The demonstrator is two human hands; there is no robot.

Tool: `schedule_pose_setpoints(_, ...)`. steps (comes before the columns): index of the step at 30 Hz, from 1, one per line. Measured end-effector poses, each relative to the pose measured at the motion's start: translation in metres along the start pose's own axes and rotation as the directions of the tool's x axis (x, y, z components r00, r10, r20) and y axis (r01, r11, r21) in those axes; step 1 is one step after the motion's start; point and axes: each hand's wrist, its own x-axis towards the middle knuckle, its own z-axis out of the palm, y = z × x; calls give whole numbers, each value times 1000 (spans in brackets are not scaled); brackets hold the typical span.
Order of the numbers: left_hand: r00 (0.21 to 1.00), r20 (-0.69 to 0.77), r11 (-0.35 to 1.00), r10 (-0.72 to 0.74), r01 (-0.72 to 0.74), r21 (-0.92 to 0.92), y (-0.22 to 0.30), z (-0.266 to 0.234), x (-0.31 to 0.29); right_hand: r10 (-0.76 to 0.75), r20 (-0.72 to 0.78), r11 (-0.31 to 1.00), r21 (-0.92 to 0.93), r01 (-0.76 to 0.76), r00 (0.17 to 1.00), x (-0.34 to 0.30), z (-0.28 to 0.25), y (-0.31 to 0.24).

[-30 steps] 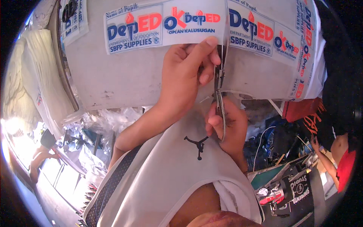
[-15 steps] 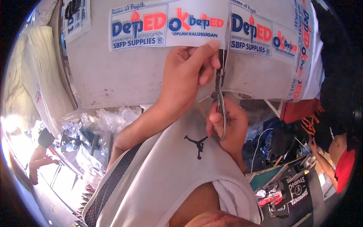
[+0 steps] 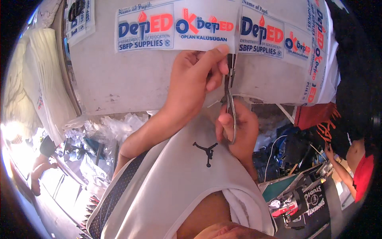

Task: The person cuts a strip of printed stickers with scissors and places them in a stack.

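Observation:
A translucent plastic sheet with blue and red print lies across the far part of a pale worktop. My left hand pinches its near edge between thumb and fingers, close to the gap between two printed panels. In my right hand is a pair of scissors, its handles round my fingers and its blades pointing away from me. The blades stand at the gap, just right of my left fingertips, and their tips are partly hidden by the plastic. Right of them lies another printed panel.
Stacked plastic sheets hang over the left side. Crumpled clear plastic lies below the worktop's near edge. A dark red box-like thing is at the right corner. Another person's arm shows at the right, and one more arm at the left.
The scissors and my right hand have shifted slightly left and nearer the left hand. The right printed panel has moved a little left and down. My left hand keeps its pinch.

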Motion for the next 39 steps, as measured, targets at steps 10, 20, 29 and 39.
schedule_pose_setpoints(10,1000,10,999,-10,10,-37,5,3,-2,-28,24,999,-25,28,999,8,0,-2)
schedule_pose_setpoints(20,991,-30,991,-130,129,-36,11,-1,-10,-110,74,992,-55,114,991,17,-4,-5)
schedule_pose_setpoints(29,991,-24,985,-131,127,-117,15,1,-12,-94,24,992,-84,96,995,14,4,-3)
schedule_pose_setpoints(39,989,15,986,-144,145,-86,7,-7,-20,-161,32,986,-25,162,986,21,8,-3)
